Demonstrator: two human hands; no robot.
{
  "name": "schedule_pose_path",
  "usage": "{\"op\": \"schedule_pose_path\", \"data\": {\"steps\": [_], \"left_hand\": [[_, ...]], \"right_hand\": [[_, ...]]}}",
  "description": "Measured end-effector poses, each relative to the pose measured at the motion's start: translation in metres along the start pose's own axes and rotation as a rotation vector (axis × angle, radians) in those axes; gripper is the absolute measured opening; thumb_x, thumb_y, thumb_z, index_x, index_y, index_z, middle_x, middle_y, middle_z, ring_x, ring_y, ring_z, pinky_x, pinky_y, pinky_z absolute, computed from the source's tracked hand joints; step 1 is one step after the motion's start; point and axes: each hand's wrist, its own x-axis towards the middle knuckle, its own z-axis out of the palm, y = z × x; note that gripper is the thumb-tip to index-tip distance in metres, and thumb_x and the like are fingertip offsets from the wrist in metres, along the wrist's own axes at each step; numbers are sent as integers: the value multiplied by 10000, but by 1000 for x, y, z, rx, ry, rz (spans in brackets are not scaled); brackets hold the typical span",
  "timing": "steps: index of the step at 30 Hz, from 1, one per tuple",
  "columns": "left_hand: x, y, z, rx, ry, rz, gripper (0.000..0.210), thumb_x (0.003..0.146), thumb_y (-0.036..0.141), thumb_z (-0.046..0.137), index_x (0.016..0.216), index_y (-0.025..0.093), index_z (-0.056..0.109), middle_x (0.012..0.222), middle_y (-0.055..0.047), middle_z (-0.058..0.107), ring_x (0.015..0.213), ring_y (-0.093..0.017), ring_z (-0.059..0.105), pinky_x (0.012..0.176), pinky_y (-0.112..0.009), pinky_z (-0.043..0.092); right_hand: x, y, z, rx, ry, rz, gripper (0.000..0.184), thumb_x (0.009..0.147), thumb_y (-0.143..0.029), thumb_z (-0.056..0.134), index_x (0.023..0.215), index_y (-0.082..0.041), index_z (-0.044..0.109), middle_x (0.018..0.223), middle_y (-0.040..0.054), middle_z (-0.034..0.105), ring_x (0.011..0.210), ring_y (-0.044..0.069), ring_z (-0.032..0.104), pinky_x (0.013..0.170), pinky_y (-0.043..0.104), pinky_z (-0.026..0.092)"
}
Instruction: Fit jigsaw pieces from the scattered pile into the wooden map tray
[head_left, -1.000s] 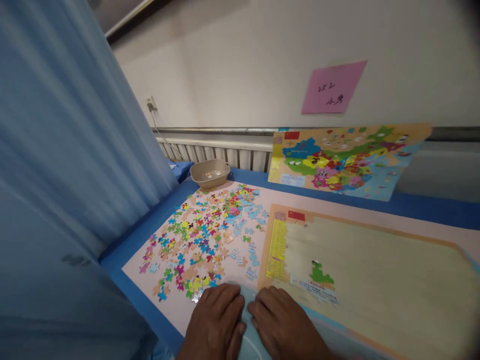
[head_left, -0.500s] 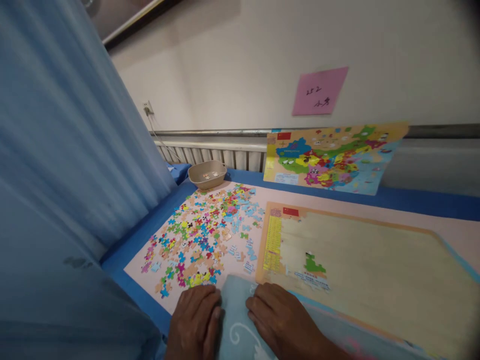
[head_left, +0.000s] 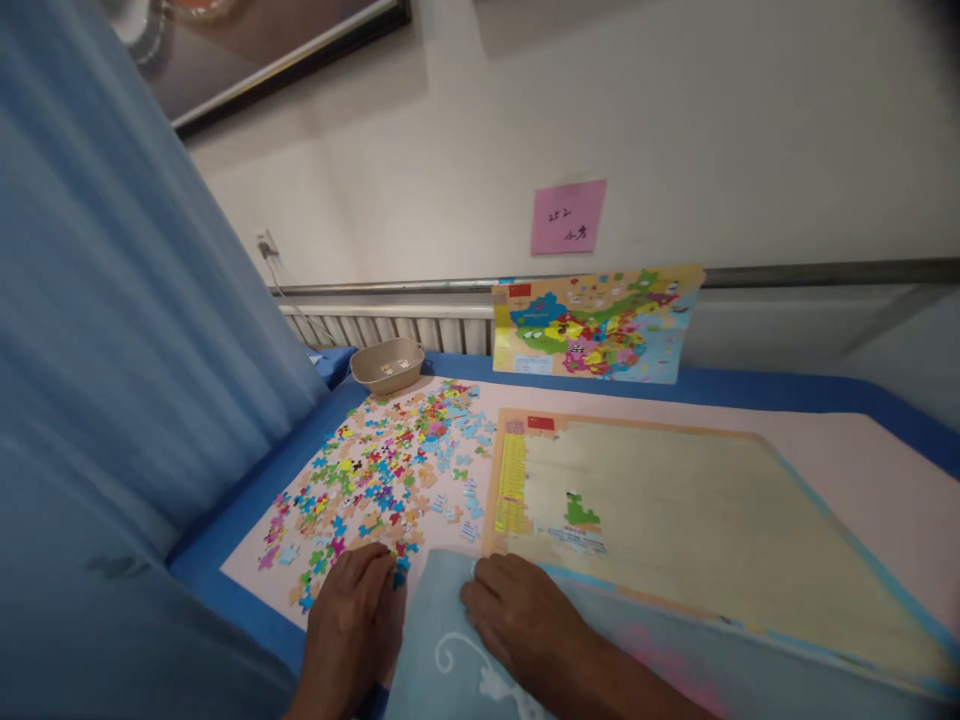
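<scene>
My left hand point(head_left: 349, 625) is closed over the near edge of the scattered jigsaw pieces point(head_left: 375, 465). A bit of yellow shows at its fingertips, but whether it is held I cannot tell. My right hand point(head_left: 525, 610), its fingers curled in, rests on a light blue cloth point(head_left: 431, 620) with a white swirl pattern. What those fingers hold, if anything, is hidden. Just beyond it lies the puzzle frame point(head_left: 491, 500), with a yellow text strip and red flag at its left. A small joined green part point(head_left: 581, 510) sits inside the frame.
A beige basket point(head_left: 386, 368) with a few pieces stands at the back left. Against the wall leans a colourful map picture point(head_left: 592, 330). A pink note point(head_left: 568, 217) hangs above it. Blue curtain point(head_left: 150, 350) closes off the left side.
My left hand has moved left, away from the cloth and onto the near jigsaw pieces. My right hand stays on the cloth. The view has shifted somewhat to the right.
</scene>
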Motion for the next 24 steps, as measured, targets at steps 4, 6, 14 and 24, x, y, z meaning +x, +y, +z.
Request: {"op": "schedule_pose_path", "data": {"steps": [4, 6, 14, 24], "left_hand": [[36, 18, 4, -41, -113, -40, 230, 1033, 270, 527, 988, 218, 747, 1068, -105, 767, 1005, -257, 704, 891, -404, 585], [62, 29, 5, -43, -299, -96, 272, 1025, 232, 497, 894, 206, 734, 975, -100, 753, 964, -260, 687, 864, -391, 547], [149, 43, 37, -100, -614, -155, 182, 863, 134, 617, 806, 222, 766, 882, -46, 776, 882, -214, 701, 733, -278, 427], [153, 32, 79, -260, -660, -244, 273, 827, 114, 638, 997, 232, 816, 979, -27, 816, 885, -191, 717, 787, -264, 476]], "right_hand": [[-4, -8, -2, -10, 10, 23, 89, 993, -182, 679, 971, -220, 602, 969, 18, 664, 863, 206, 570, 785, 346, 435], [-8, -10, -8, -12, 6, -4, 93, 978, -169, 688, 974, -219, 610, 985, 21, 665, 874, 208, 577, 808, 354, 440], [-29, 63, -63, 59, 162, 199, 210, 1041, -157, 480, 1034, -221, 680, 960, 57, 721, 891, 222, 657, 816, 362, 482], [-53, 118, -69, 484, 446, 778, 267, 963, -443, 526, 967, -244, 704, 893, 46, 734, 812, 245, 665, 758, 386, 508]]}}
